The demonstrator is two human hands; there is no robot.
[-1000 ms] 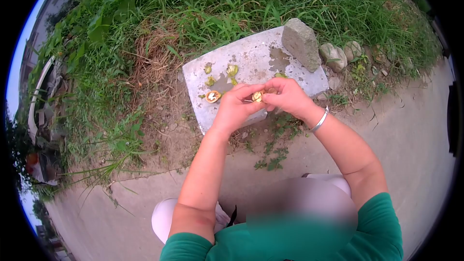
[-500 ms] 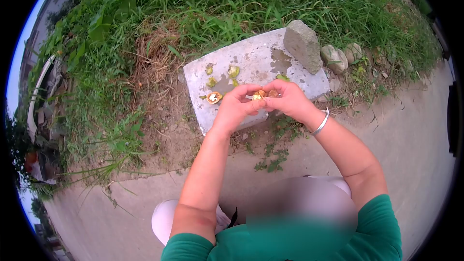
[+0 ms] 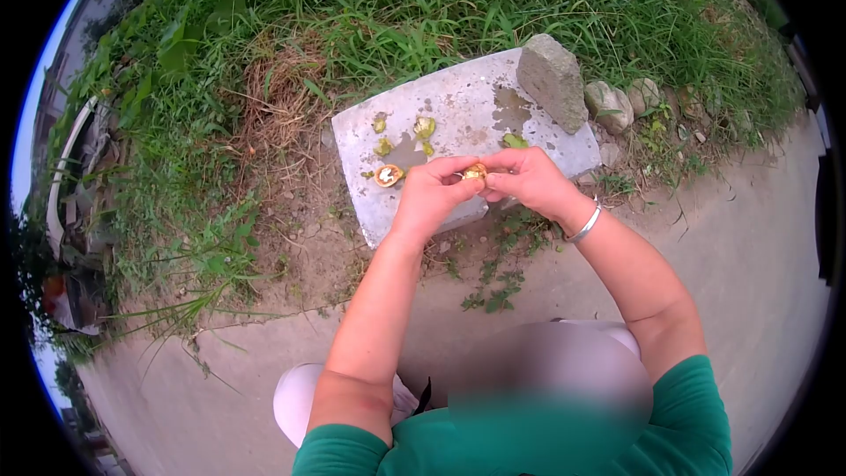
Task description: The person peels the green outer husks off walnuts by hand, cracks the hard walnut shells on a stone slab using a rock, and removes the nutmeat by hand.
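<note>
My left hand (image 3: 432,194) pinches a cracked walnut (image 3: 475,172) between thumb and fingers, in front of the stone slab's near edge. From the other side my right hand (image 3: 536,183) closes on the same walnut, its thumb and fingertips touching it. Yellowish broken shell or kernel shows between the fingertips; the rest is covered by the fingers. On the slab to the left lies a walnut half (image 3: 388,175) with white kernel inside. Several green husk pieces (image 3: 425,128) are scattered behind it.
The pale stone slab (image 3: 467,97) lies on bare soil by tall grass (image 3: 379,18). A rough grey rock (image 3: 552,84) stands at its right end, with rounded stones (image 3: 609,107) beside it. Concrete paving (image 3: 731,238) runs along the near side.
The fingertips of my right hand have drawn in against the walnut. A brown piece that showed between the right fingers is now hidden. The slab's pieces have stayed put.
</note>
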